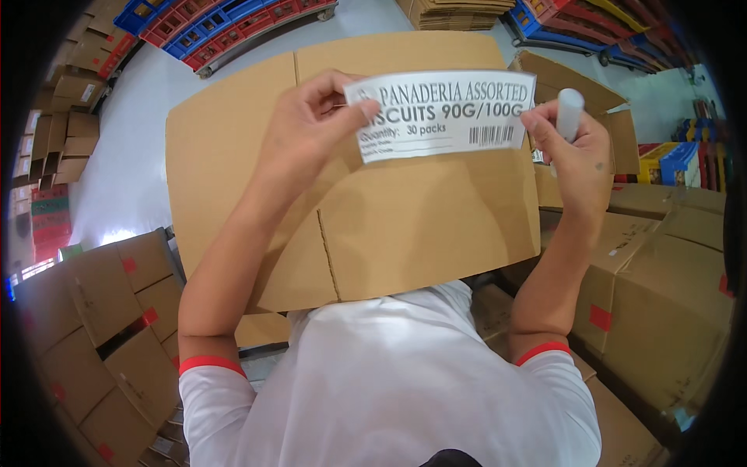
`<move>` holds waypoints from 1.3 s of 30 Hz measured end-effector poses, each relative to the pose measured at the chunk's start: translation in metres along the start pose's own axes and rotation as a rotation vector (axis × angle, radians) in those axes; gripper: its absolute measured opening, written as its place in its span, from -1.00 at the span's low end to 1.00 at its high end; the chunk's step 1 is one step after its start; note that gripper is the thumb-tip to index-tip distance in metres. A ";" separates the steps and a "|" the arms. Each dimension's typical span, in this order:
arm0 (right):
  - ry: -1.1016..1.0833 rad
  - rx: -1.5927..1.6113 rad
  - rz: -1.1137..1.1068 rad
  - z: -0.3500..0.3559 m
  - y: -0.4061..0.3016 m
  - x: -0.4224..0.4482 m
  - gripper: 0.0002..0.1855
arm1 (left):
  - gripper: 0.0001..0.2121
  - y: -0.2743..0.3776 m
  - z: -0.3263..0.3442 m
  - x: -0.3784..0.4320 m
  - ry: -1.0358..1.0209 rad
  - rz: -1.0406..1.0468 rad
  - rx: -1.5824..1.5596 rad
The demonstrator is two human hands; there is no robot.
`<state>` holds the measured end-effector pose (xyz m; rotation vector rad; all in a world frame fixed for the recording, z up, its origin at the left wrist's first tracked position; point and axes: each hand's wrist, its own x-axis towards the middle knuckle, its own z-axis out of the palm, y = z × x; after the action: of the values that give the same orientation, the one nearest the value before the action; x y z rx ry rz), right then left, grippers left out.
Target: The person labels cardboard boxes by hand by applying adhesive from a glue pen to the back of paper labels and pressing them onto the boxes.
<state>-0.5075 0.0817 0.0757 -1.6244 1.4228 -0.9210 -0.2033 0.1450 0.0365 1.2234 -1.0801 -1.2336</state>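
Observation:
My left hand (318, 125) pinches the left end of a white printed paper label (437, 114) between thumb and fingers. The label's right end is between the thumb and fingers of my right hand (569, 140), which also holds a white cylindrical object (569, 111), perhaps a glue stick or marker, upright against the fingers. Printed words and a barcode face up on the label. Under both hands lies a large flat brown cardboard sheet or folded carton (432, 227), with a slit running from its near edge.
Sealed cartons with red tape stand at the right (659, 303) and lower left (117, 338). An open carton (624, 140) is beyond my right hand. Blue and red plastic crates (227, 35) sit on a wheeled dolly at the far left, and flattened cardboard (458, 14) is stacked at the back.

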 end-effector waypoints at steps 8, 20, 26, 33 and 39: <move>-0.160 -0.271 0.049 0.010 0.056 0.012 -0.77 | -0.83 -0.053 0.005 0.011 -0.110 0.230 0.765; -0.183 -0.402 -0.017 0.019 0.070 0.015 -0.73 | -0.82 -0.061 0.004 0.015 -0.101 0.325 0.842; -0.168 -0.444 -0.034 0.019 0.069 0.013 -0.72 | -0.81 -0.061 0.004 0.017 -0.104 0.367 0.867; -0.066 -0.428 -0.019 0.019 0.052 0.005 -0.64 | -0.67 -0.059 0.004 0.011 -0.099 0.363 0.941; 0.081 -0.363 -0.203 0.022 0.042 -0.008 -0.53 | -0.37 -0.047 0.007 -0.025 -0.207 0.463 1.220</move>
<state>-0.5068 0.0889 0.0278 -2.0510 1.5702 -0.8863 -0.2150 0.1716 -0.0080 1.5514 -2.2697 -0.2482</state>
